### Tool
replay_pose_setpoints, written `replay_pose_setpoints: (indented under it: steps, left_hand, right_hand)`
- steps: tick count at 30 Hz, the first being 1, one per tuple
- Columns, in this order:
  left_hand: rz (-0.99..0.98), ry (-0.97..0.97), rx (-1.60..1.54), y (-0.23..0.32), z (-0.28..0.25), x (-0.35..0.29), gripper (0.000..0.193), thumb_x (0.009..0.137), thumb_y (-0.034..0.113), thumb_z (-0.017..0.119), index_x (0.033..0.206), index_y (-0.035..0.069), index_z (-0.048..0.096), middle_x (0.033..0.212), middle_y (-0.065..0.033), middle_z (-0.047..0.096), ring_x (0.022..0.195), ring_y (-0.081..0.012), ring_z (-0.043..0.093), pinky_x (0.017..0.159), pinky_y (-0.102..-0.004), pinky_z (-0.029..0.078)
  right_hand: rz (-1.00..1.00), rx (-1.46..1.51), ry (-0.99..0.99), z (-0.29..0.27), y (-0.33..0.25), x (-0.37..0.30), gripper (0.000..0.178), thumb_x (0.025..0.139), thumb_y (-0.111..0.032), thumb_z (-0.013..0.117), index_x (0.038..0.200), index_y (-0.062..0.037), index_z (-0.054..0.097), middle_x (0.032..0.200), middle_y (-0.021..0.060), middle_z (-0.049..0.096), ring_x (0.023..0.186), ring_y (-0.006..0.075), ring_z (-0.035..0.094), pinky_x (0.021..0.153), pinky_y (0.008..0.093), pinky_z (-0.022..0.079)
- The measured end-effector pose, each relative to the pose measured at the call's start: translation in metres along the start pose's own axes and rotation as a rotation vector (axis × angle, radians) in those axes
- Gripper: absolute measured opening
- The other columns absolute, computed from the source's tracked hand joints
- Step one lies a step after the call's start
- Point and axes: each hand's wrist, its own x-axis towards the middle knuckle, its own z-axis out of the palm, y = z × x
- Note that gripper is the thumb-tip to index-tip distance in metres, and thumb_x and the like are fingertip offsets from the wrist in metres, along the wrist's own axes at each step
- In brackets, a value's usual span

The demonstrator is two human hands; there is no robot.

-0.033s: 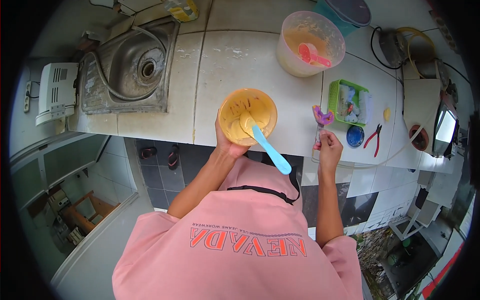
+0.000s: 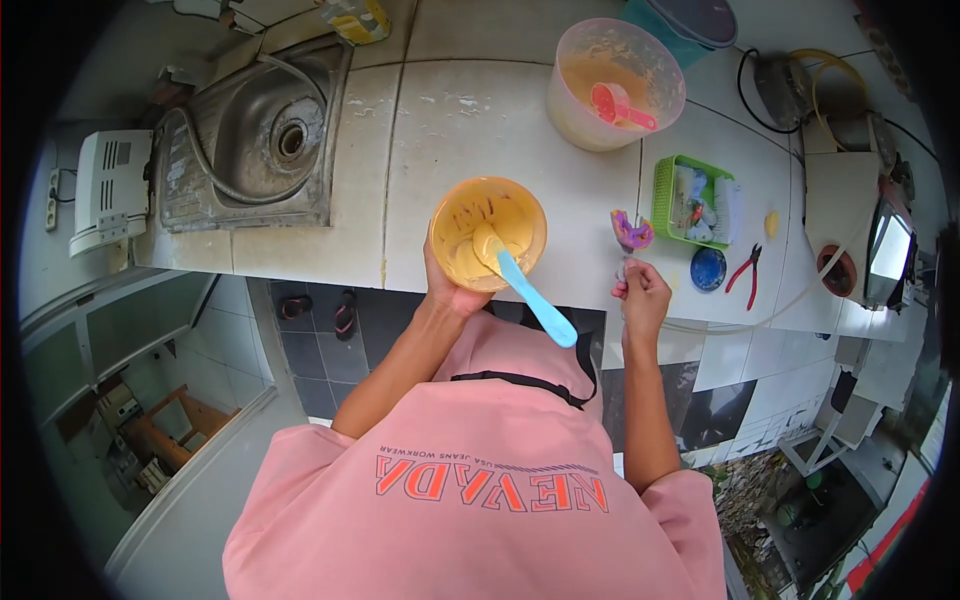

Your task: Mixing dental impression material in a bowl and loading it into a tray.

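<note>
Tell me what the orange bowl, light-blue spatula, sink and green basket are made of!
Orange bowl: probably plastic, with a smooth, slightly shiny rim. Light-blue spatula: plastic or silicone, perhaps; smooth, evenly coloured handle. Sink: likely stainless steel, grey with a dull, stained shine. Green basket: likely plastic, bright with moulded-looking mesh.

Left fingers (image 2: 430, 263) partly hidden behind bowl (image 2: 538, 220); purple-topped tool (image 2: 632, 233) partly covered by right fingers (image 2: 640, 274).

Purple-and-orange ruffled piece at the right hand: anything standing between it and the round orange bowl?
Nothing visible between that ruffled piece and the orange bowl; only white tiled counter shows. The light-blue spatula handle slants over the bowl's near right rim, so a low approach might meet it.
</note>
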Motion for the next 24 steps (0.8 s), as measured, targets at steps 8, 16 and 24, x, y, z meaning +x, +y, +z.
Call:
replay_pose_setpoints:
  steps: [8, 16, 24]
  left_hand:
    - [-0.003, 0.136, 0.022, 0.008, -0.032, -0.005, 0.049, 0.091, 0.045, 0.046, 0.123, 0.009, 0.052, 0.118, -0.0098, 0.057, 0.108, -0.028, 0.055, 0.092, -0.0469, 0.047]
    - [-0.007, 0.228, 0.187, -0.012, -0.038, -0.003, 0.046, 0.092, 0.042, 0.04, 0.118, 0.006, 0.054, 0.114, -0.0095, 0.058, 0.103, -0.025, 0.057, 0.09, -0.0408, 0.048]
    - [-0.016, 0.271, 0.286, -0.029, -0.033, -0.001, 0.043, 0.092, 0.038, 0.039, 0.114, 0.005, 0.056, 0.11, -0.0094, 0.06, 0.1, -0.0226, 0.058, 0.088, -0.0374, 0.049]
  right_hand:
    - [-0.071, -0.419, -0.01, 0.018, 0.016, -0.046, 0.02, 0.09, -0.017, 0.061, 0.088, 0.0023, 0.066, 0.064, 0.006, 0.063, 0.056, 0.0097, 0.058, 0.053, 0.0227, 0.048]
    - [0.105, -0.117, -0.401, 0.024, -0.024, -0.094, 0.03, 0.091, -0.031, 0.06, 0.088, -0.0009, 0.056, 0.067, 0.0084, 0.064, 0.056, 0.0162, 0.062, 0.053, 0.0296, 0.048]
    - [-0.592, -0.83, -0.522, 0.03, -0.05, -0.093, 0.019, 0.084, -0.01, 0.06, 0.101, -0.0012, 0.06, 0.074, 0.01, 0.059, 0.064, 0.0271, 0.063, 0.053, 0.0366, 0.05]
